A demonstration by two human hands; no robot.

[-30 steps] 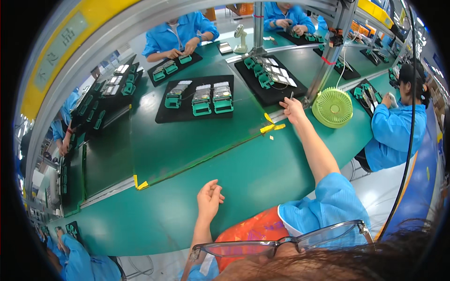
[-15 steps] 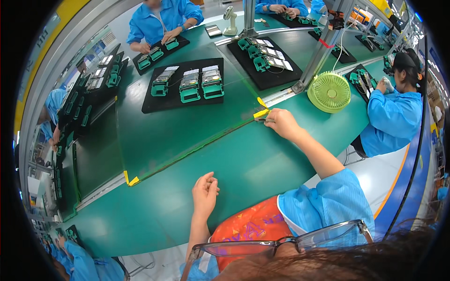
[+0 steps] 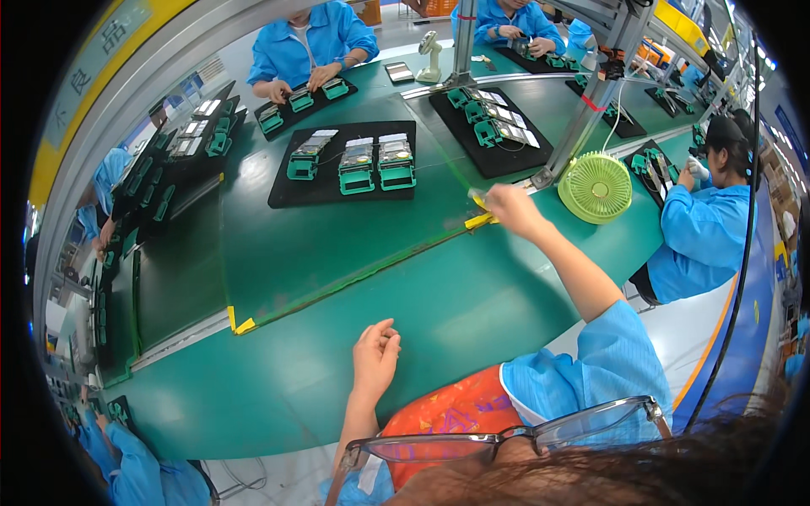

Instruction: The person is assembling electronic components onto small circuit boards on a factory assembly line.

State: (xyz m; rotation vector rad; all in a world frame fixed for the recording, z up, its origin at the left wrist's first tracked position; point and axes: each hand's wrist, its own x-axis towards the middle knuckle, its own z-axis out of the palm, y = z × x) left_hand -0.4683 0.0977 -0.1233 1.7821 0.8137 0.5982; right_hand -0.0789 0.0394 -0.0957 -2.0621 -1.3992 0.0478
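Note:
My right hand point(image 3: 516, 211) reaches across the green worktop point(image 3: 422, 291) to the yellow tape point(image 3: 482, 221) at the corner of a conveyor strip. Its fingers are closed in a pinch, and a small pale piece point(image 3: 477, 196) shows at their tips; I cannot make out what it is. Near the front edge, my left hand point(image 3: 375, 358) is held with its fingers loosely curled in, and nothing shows in it. Beyond the hands, a black mat point(image 3: 287, 192) carries several green-framed units with silvery parts.
A green fan point(image 3: 596, 187) stands to the right by a metal post point(image 3: 582, 110). Another black mat point(image 3: 515, 156) with units lies at the back. A co-worker in blue point(image 3: 316, 42) handles units opposite; another co-worker point(image 3: 704, 219) sits at the right. More yellow tape point(image 3: 243, 324) marks the left corner.
My right hand has shifted slightly over the tape, and its fingers have turned. The mats appear a little lower and further right as the view tilts. My left hand stays nearly where it was.

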